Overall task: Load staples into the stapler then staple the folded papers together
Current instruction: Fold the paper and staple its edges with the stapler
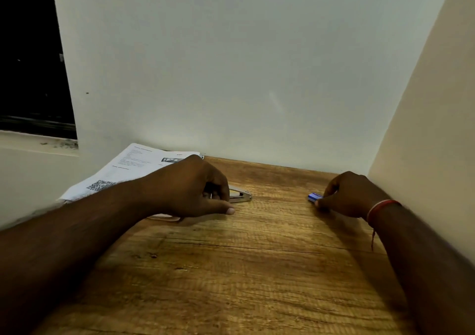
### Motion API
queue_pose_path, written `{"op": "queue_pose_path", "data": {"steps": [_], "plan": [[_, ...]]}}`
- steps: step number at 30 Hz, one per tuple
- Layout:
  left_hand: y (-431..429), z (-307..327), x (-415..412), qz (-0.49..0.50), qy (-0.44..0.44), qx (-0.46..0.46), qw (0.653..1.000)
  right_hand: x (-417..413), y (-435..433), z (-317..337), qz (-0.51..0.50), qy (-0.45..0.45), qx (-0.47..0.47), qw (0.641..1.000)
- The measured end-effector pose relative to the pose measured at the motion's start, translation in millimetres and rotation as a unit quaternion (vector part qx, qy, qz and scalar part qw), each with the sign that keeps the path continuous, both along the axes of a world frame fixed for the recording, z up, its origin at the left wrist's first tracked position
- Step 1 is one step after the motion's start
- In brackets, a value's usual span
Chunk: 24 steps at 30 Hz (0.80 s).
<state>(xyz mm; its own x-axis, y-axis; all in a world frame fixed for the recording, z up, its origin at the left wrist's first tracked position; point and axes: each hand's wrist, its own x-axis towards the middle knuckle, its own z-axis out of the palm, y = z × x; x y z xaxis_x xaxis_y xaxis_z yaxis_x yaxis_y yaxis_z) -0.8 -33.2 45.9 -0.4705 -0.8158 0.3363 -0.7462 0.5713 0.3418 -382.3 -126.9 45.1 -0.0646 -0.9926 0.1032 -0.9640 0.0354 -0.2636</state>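
Left hand (198, 188) grips one mostly hidden stapler (241, 196); right hand (352, 194) pinches one half-covered blue box (314, 197); papers (128, 170) at desk's (244, 270) far-left corner.

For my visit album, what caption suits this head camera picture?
Left hand closes on a stapler, right hand pinches a small blue box; papers wait on the wooden table.

Before you: a wooden tabletop (257, 270), brown with a strong grain and one long dark line across its width. Behind it you have a plain pale wall (231, 64), marked by a small dark speck toward the left. At your right, a cream side panel (431, 129). At your upper left, a dark window (28, 52) above a stained pale sill (38, 142).
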Motion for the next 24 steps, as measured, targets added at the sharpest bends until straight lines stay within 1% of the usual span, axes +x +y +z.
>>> {"op": "queue_pose_path", "data": {"steps": [3,5,7,9,11,13,14,16,17,19,22,24], "plan": [[-1.4,3.1,7.7,0.026,0.016,-0.017,0.999,-1.7,-3.6,-2.5,-0.015,0.0,0.018,1.0],[-5.6,11.7,21.4,0.062,0.053,-0.029,0.996,-1.6,-4.3,-3.1,-0.013,0.001,0.025,1.0],[-13.4,23.5,43.8,0.141,0.082,-0.069,0.984,1.8,-2.2,-2.2,-0.01,0.011,0.002,1.0],[-20.9,32.8,73.7,0.244,0.082,-0.093,0.962,11.2,1.8,-1.6,0.008,0.008,-0.044,0.999],[-27.2,33.6,103.6,0.347,0.053,-0.066,0.934,29.8,10.2,-2.9,0.052,-0.027,-0.089,0.994],[-32.5,26.5,124.5,0.425,0.008,-0.006,0.905,54.8,23.3,-8.7,0.114,-0.089,-0.113,0.983],[-32.8,22.4,128.0,0.453,-0.029,0.026,0.891,67.9,30.0,-13.2,0.146,-0.115,-0.117,0.976],[-41.2,11.1,135.3,0.463,-0.084,0.089,0.878,90.8,42.1,-24.1,0.202,-0.145,-0.12,0.961],[-41.1,9.0,132.1,0.462,-0.092,0.106,0.876,98.9,45.5,-30.2,0.22,-0.151,-0.118,0.957],[-28.3,14.8,113.2,0.457,-0.078,0.142,0.875,112.0,51.3,-38.9,0.237,-0.143,-0.102,0.955],[-20.8,18.6,95.4,0.407,-0.065,0.18,0.893,124.6,51.4,-46.3,0.264,-0.11,-0.084,0.954],[-25.1,14.8,95.2,0.394,-0.046,0.195,0.897,131.1,49.2,-47.9,0.276,-0.109,-0.075,0.952]]}}
